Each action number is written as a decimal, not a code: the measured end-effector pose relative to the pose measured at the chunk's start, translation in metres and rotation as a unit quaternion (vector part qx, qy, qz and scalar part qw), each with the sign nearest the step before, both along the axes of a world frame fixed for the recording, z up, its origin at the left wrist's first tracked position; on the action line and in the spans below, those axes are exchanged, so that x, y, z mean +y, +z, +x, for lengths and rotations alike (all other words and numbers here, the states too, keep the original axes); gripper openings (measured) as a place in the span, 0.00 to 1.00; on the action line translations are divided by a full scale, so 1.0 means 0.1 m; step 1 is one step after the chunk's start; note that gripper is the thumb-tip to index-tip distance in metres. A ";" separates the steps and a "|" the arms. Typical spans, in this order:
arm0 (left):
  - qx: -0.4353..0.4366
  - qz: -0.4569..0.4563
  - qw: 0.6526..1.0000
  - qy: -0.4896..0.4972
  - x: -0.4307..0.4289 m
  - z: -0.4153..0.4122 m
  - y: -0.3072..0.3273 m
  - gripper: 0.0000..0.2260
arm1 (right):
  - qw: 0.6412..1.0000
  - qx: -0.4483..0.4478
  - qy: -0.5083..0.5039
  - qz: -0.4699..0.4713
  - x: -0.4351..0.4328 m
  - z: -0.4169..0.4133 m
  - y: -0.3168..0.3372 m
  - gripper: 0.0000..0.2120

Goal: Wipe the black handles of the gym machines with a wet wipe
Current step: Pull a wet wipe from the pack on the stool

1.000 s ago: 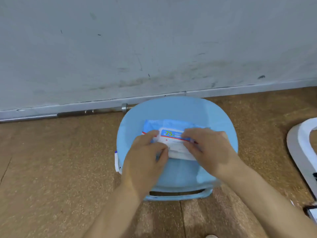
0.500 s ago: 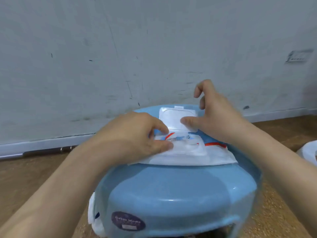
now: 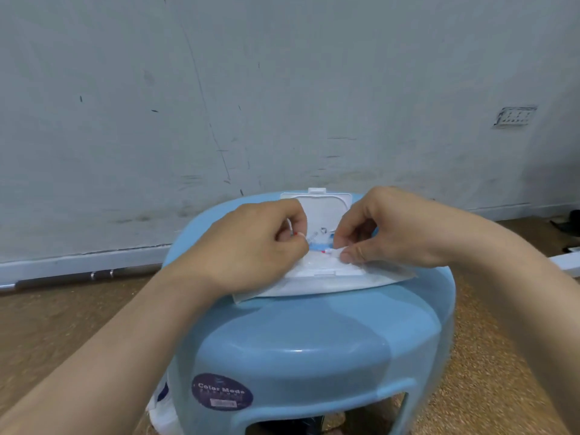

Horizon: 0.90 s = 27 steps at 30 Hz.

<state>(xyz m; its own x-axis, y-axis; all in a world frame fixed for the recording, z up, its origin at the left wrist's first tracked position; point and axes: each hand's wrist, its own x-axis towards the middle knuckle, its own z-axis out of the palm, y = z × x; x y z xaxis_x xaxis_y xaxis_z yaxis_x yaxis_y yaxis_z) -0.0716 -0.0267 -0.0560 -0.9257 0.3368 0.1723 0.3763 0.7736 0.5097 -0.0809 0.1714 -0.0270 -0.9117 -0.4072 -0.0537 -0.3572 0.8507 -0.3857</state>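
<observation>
At the centre of the frame a wet-wipe pack [image 3: 317, 282] lies flat on a light blue plastic stool [image 3: 301, 346], its white flip lid [image 3: 323, 208] standing open. The left hand [image 3: 251, 246], knuckles up, pinches at the opening with curled fingers; the right hand [image 3: 386, 227] pinches the peeled seal film [image 3: 332, 252] between thumb and forefinger.

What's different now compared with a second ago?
The white flip lid of the wipes pack has been swung up and open; it was shut before. Both hands have moved to the opening: the left hand and right hand now pinch at its seal. The pack stays on the blue stool.
</observation>
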 end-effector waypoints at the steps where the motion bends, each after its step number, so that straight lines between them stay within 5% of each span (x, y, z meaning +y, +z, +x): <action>1: -0.021 0.029 0.999 0.005 -0.01 0.00 0.02 0.10 | 1.000 0.006 0.003 -0.003 0.00 -0.01 -0.01 0.03; 4: -0.020 0.038 0.999 0.024 0.00 0.00 0.04 0.24 | 0.999 0.006 0.013 -0.046 0.02 -0.03 -0.02 0.04; 10: 0.032 0.021 0.999 -0.003 0.03 0.01 -0.03 0.06 | 0.963 -0.083 0.040 -0.254 0.09 -0.07 -0.03 0.04; 20: -0.013 0.171 0.984 0.049 0.07 -0.06 -0.07 0.05 | 0.904 -0.135 -0.037 -0.404 0.03 -0.13 -0.15 0.09; 23: -0.042 0.250 0.966 0.059 0.08 -0.05 -0.04 0.04 | 0.914 -0.119 -0.053 -0.384 -0.03 -0.13 -0.18 0.09; 27: -0.049 0.327 0.940 0.081 0.13 -0.03 -0.05 0.06 | 0.965 -0.103 0.043 -0.238 -0.09 -0.07 -0.10 0.09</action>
